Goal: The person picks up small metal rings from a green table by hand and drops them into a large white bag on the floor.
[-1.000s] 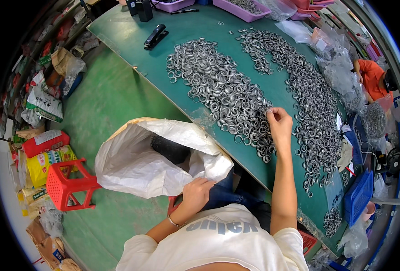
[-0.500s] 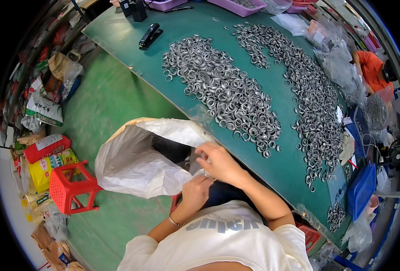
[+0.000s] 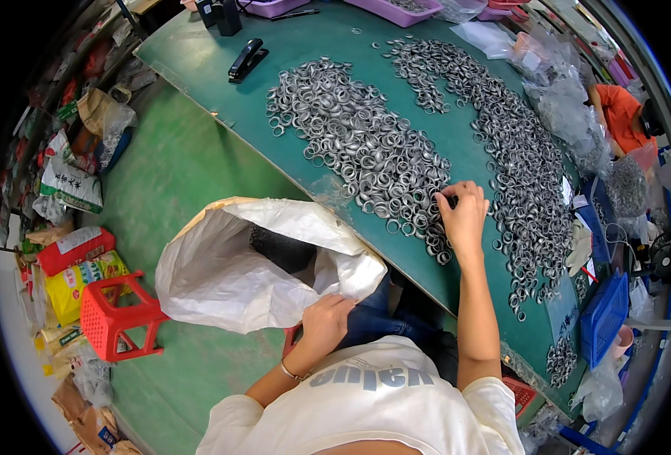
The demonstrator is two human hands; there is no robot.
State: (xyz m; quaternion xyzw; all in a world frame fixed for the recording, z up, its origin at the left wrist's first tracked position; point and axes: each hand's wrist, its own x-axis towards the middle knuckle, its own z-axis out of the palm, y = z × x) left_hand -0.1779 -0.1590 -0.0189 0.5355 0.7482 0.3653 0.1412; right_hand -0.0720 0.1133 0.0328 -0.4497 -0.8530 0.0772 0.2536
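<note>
A white woven sack [image 3: 229, 292] stands with its mouth wide at the table's near edge, a dark mass [image 3: 281, 249] inside it. My left hand [image 3: 326, 324] is closed on the sack's near rim. On the green table [image 3: 275, 155] lies a heap of small metal rings [image 3: 373, 152]. At the right side of this heap is my right hand [image 3: 466, 216], its fingers curved downward and thumb apart from them. A dark gap shows between thumb and fingers, and the fingertips are partly hidden.
A second long band of rings [image 3: 525, 167] runs along the table's far right. A black stapler [image 3: 247, 61] and a purple tray [image 3: 396, 9] lie farther back. Beside the sack stands a red stool [image 3: 116, 318]. A person in orange [image 3: 622, 117] is beyond the table.
My right hand has left the sack's rim and moved right and away over the table to the ring heap. My left hand stays at the rim.
</note>
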